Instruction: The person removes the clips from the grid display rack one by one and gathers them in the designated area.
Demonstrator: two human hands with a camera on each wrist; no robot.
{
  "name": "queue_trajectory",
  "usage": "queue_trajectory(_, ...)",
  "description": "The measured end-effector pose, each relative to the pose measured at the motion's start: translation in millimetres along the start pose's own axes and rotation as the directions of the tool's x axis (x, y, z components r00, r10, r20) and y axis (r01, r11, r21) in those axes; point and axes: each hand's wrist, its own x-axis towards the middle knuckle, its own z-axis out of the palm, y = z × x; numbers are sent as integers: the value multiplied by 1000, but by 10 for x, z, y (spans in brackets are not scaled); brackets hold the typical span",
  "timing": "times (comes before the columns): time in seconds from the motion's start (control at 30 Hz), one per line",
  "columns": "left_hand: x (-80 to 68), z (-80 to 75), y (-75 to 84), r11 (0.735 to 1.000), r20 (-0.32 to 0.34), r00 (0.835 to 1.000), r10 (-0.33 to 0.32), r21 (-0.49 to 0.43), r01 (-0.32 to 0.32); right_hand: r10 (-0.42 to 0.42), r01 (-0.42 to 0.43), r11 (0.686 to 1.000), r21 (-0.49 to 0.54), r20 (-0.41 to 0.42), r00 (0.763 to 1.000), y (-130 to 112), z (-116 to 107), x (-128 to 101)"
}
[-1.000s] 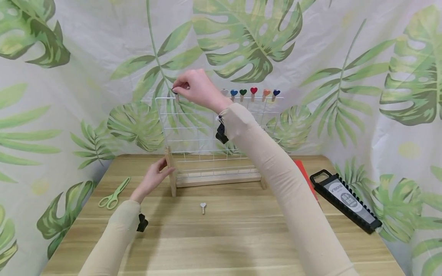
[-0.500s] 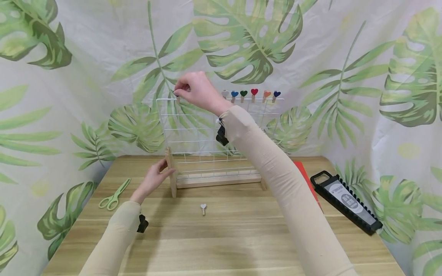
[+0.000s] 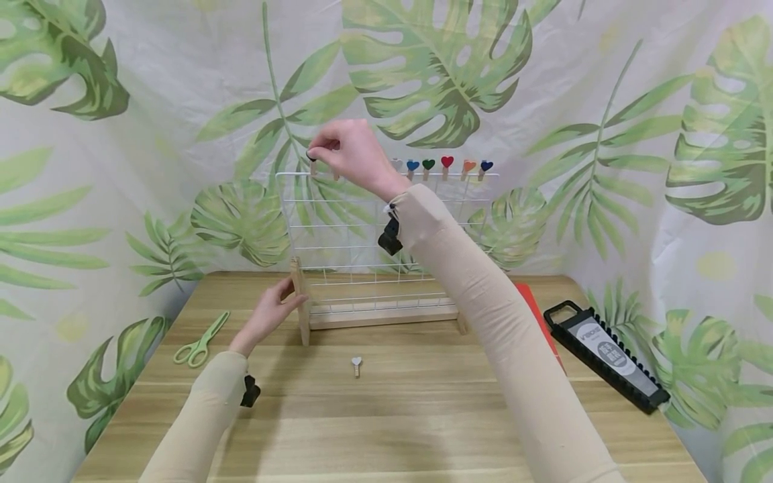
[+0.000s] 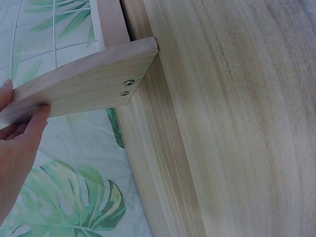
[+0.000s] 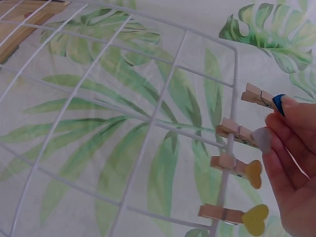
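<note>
In the head view my right hand [image 3: 356, 154] is raised at the upper left corner of a white wire grid rack. Between its thumb and fingers it pinches a small wooden clothespin [image 5: 259, 95] with a dark blue heart. In the right wrist view this clothespin's tips stand just off the wire. Beside it, clothespins with a grey heart [image 5: 264, 139], an orange-yellow heart [image 5: 254, 174] and a yellow heart [image 5: 256, 220] sit on the top wire. Low at the left, my left hand [image 3: 268, 312] grips the rack's wooden side post [image 4: 84, 81], thumb and fingers on opposite faces.
More heart clothespins, among them a red one [image 3: 447, 162] and a green one [image 3: 428, 164], line the rack's top right. On the table lie a silver-heart clothespin [image 3: 357, 365], green scissors [image 3: 199, 342], a red flat item [image 3: 534, 308] and a black toothed holder [image 3: 606, 352].
My right hand dipped slightly at the rack's top left corner, then rose and shifted a little right with the clothespin. The left hand has stayed on the post.
</note>
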Motion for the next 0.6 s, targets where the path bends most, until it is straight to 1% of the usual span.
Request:
queue_trajectory(0.13, 0, 3, 3, 1000, 1, 1000, -1, -10, 1, -21, 22, 999, 48, -14, 1000, -7, -44, -48)
queue_trajectory(0.27, -2, -4, 13, 1000, 5, 1000, 3, -11, -3, -37, 40, 996, 85, -37, 999, 12, -75, -159)
queue_trajectory(0.47, -21, -11, 18, 1000, 9, 1000, -10, 3, 10, -38, 41, 997, 64, -41, 998, 20, -90, -391)
queue_trajectory(0.6, -18, -10, 14, 1000, 10, 1000, -11, 1, 11, -71, 73, 996, 60, -44, 997, 35, -59, -551)
